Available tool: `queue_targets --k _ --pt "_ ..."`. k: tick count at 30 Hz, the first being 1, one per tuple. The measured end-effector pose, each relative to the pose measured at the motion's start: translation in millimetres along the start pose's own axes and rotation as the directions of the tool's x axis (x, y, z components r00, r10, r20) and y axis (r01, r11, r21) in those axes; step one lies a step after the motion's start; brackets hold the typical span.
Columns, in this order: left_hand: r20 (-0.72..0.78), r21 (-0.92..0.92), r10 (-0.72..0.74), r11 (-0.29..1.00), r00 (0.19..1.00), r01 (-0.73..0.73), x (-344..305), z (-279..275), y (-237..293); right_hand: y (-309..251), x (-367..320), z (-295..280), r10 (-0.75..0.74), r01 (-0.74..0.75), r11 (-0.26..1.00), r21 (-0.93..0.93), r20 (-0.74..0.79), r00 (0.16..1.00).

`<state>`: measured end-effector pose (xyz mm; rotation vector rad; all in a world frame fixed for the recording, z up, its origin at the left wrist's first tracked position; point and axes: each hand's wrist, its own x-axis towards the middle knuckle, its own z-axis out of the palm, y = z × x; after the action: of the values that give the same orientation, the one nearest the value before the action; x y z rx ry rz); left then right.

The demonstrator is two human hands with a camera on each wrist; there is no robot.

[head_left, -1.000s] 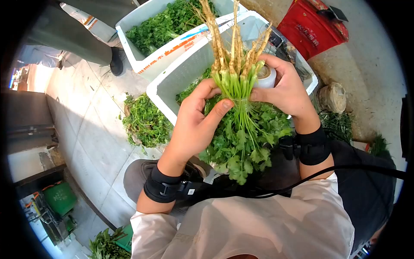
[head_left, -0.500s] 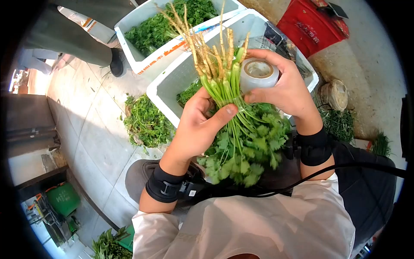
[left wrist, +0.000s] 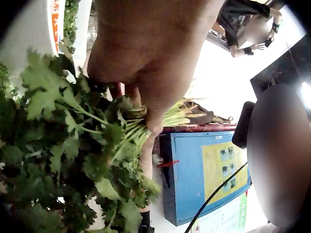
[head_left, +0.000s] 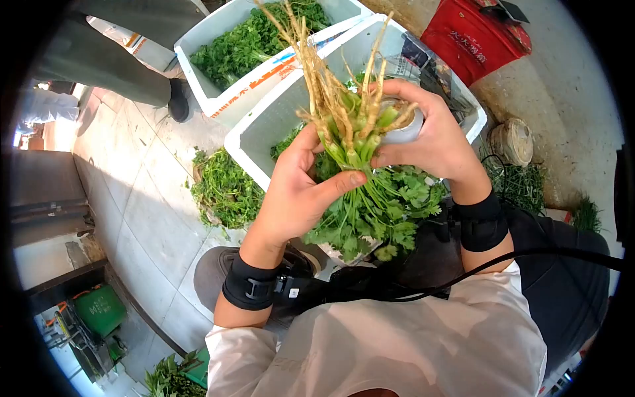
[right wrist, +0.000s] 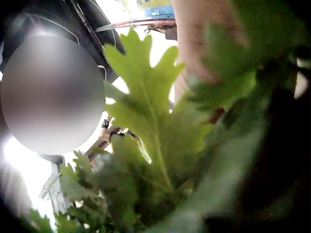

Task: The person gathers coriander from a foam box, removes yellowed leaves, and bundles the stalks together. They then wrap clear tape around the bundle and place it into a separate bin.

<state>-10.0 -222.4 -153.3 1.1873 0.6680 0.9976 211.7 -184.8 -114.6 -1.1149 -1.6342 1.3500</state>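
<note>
In the head view, a bunch of coriander [head_left: 390, 208] is held over a white foam box, pale roots upward and leaves hanging toward the lap. The left hand [head_left: 286, 195] grips its stems from the left, thumb across the front. Opposite it, the right hand [head_left: 436, 142] holds a whitish roll of tape [head_left: 409, 131] against the bunch, thumb at the stems; roots partly cover the roll. Leafy coriander [left wrist: 73, 141] fills the lower left of the left wrist view, below the left hand [left wrist: 150, 63]. A large blurred leaf [right wrist: 150, 111] blocks much of the right wrist view.
The foam box [head_left: 248, 142] has greens and newspaper [head_left: 423, 61] inside. Behind it stands another foam box [head_left: 198, 73] of greens. Loose greens [head_left: 228, 188] lie on the floor at left, near another person's leg [head_left: 126, 59]. A red bag [head_left: 473, 43] stands back right; a black cable [head_left: 555, 257] crosses the lap.
The bunch has turned and tilted between the hands, its root ends now nearer the viewer and its leaves drawn up from the lap. The roll shows less than half a second ago.
</note>
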Motion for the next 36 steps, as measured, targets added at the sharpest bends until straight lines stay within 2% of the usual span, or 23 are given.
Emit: queue_targets --k 1,2,3,5,7,9,13,15,17,18,20,21,23,24,25,27,28,29,31,32,33,35,36 --pt "-0.035 0.068 0.029 0.997 0.999 -0.027 1.3 -0.5 -1.3 2.5 0.8 -0.1 -0.001 0.001 1.0 0.001 -0.001 1.0" --pt "0.001 0.21 0.09 0.974 0.996 -0.088 0.9 -7.8 -13.6 6.9 2.0 -0.2 -0.103 0.097 0.985 -0.141 -0.042 0.994" --pt "0.002 0.21 0.088 0.974 0.996 -0.086 0.0 -5.2 -13.0 9.6 2.0 -0.6 -0.208 0.181 0.942 -0.283 -0.068 0.976" --pt "-0.036 0.152 0.009 0.988 0.999 -0.004 -2.6 1.5 -8.7 10.6 2.3 2.3 -0.208 0.186 0.951 -0.247 -0.067 0.976" --pt "-0.011 0.171 0.015 0.985 1.0 -0.013 -5.2 0.6 -3.7 10.4 2.1 2.8 -0.209 0.192 0.959 -0.209 -0.058 0.976" --pt "0.1 0.03 -0.07 0.997 0.993 0.067 -4.8 -5.4 0.1 9.5 2.1 -4.6 -0.171 0.164 0.975 -0.152 -0.036 0.985" --pt "0.236 0.025 -0.096 0.995 0.967 0.092 -3.5 -10.1 2.9 10.6 3.0 -10.3 -0.151 0.156 0.971 -0.182 0.043 0.988" --pt "0.221 -0.034 -0.106 0.993 0.969 0.116 -4.5 -6.4 0.7 11.2 3.3 -9.2 -0.14 0.145 0.972 -0.182 0.041 0.989" --pt "0.172 -0.054 -0.016 0.998 0.985 0.025 -2.7 -5.1 -4.0 12.1 2.7 -8.6 -0.119 0.124 0.975 -0.185 0.037 0.992" --pt "0.17 -0.056 -0.017 0.998 0.985 0.027 -3.0 -6.6 -3.0 12.1 2.2 -7.7 -0.116 0.121 0.975 -0.184 0.039 0.992" --pt "0.186 -0.049 -0.124 0.99 0.975 0.135 -3.2 -10.8 1.9 11.6 1.7 -5.7 -0.119 0.122 0.977 -0.173 0.031 0.992" --pt "0.185 -0.05 -0.124 0.99 0.975 0.135 -2.2 -10.4 2.7 12.5 1.7 -5.0 -0.118 0.122 0.977 -0.173 0.033 0.992" --pt "0.068 -0.114 -0.097 0.988 0.993 0.104 1.1 -7.5 3.7 14.5 1.7 -3.4 -0.116 0.114 0.992 -0.044 -0.037 0.993" --pt "0.017 -0.13 -0.036 0.991 0.999 0.038 4.3 -3.8 3.4 14.1 1.6 -1.9 -0.115 0.114 0.993 -0.044 -0.034 0.993" --pt "0.014 -0.13 -0.034 0.991 0.999 0.036 4.9 -4.0 -0.4 13.6 2.0 0.0 -0.12 0.114 0.989 -0.089 -0.058 0.991" --pt "-0.059 0.053 0.077 0.996 0.995 -0.074 5.1 -6.0 -10.9 15.2 4.6 2.5 -0.123 0.111 0.985 -0.134 -0.079 0.989" --pt "-0.088 0.096 0.073 0.993 0.993 -0.065 4.8 -4.2 -11.3 18.8 5.7 3.9 -0.165 0.137 0.97 -0.202 -0.125 0.978" --pt "-0.089 0.095 0.072 0.993 0.993 -0.064 4.0 -2.6 -14.2 21.0 6.1 4.8 -0.209 0.159 0.949 -0.271 -0.169 0.963" --pt "-0.08 0.277 0.168 0.951 0.982 -0.14 1.7 -1.4 -20.7 19.6 5.2 7.9 -0.237 0.174 0.925 -0.338 -0.155 0.959" --pt "-0.128 0.252 0.096 0.966 0.987 -0.061 1.2 -1.4 -20.5 18.3 4.7 9.4 -0.263 0.189 0.896 -0.401 -0.139 0.955" --pt "-0.134 0.25 0.093 0.967 0.987 -0.057 0.7 -0.9 -13.5 16.0 4.2 9.8 -0.259 0.187 0.898 -0.399 -0.135 0.956" --pt "-0.109 0.302 -0.025 0.952 0.994 0.057 2.7 -0.2 2.8 11.5 4.2 7.9 -0.265 0.213 0.896 -0.39 -0.084 0.961" --pt "-0.099 0.228 0.04 0.973 0.994 -0.017 2.7 0.2 -1.1 12.3 5.1 5.2 -0.265 0.212 0.896 -0.391 -0.086 0.96"
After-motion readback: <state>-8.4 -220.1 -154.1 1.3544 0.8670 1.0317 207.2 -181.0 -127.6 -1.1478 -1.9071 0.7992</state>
